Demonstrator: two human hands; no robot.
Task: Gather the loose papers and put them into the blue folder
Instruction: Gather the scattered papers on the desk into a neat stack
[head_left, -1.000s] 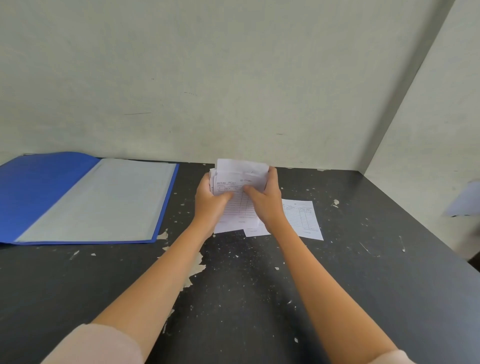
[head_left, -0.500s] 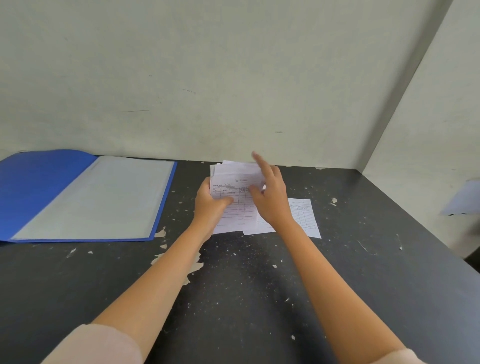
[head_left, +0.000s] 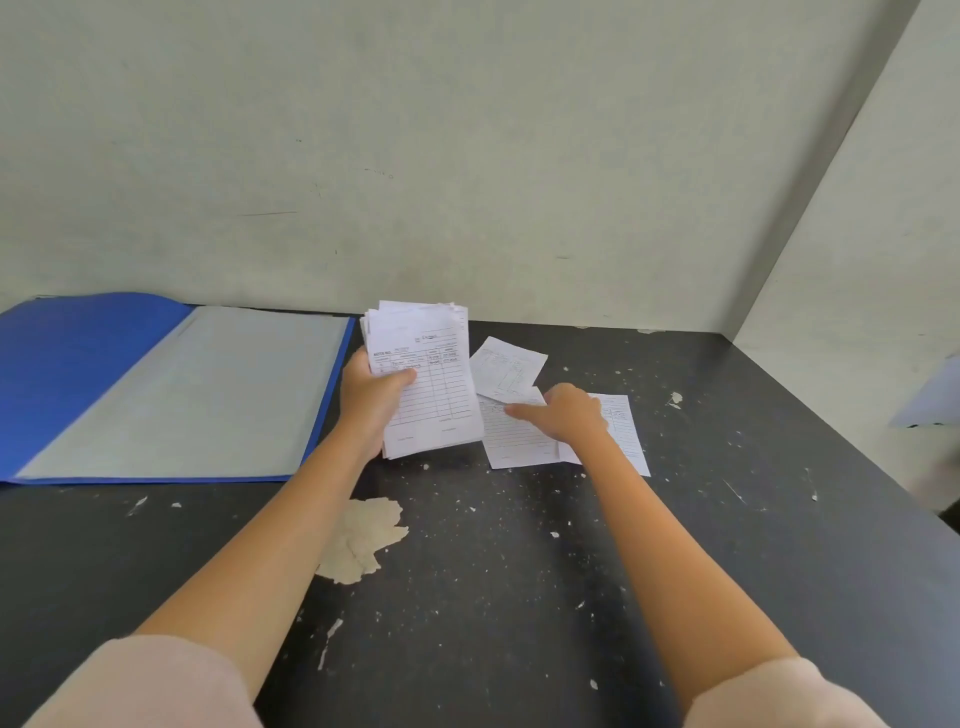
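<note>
Being gripped along one side by the left grip (head_left: 376, 395), a thick stack of white printed paper forms (head_left: 434, 379) is being held tilted just right of the open blue plastic folder (head_left: 78, 374). Further right of the folder, the right grip (head_left: 569, 418) is being pressed, finger outstretched and pinching nothing, on a loose white lined sheet (head_left: 514, 441) on the dark speckled desk (head_left: 519, 597). Sheets are probably being risked: the uneven stack could be fanned and spilled, and the thin sheet creased if dragged.
</note>
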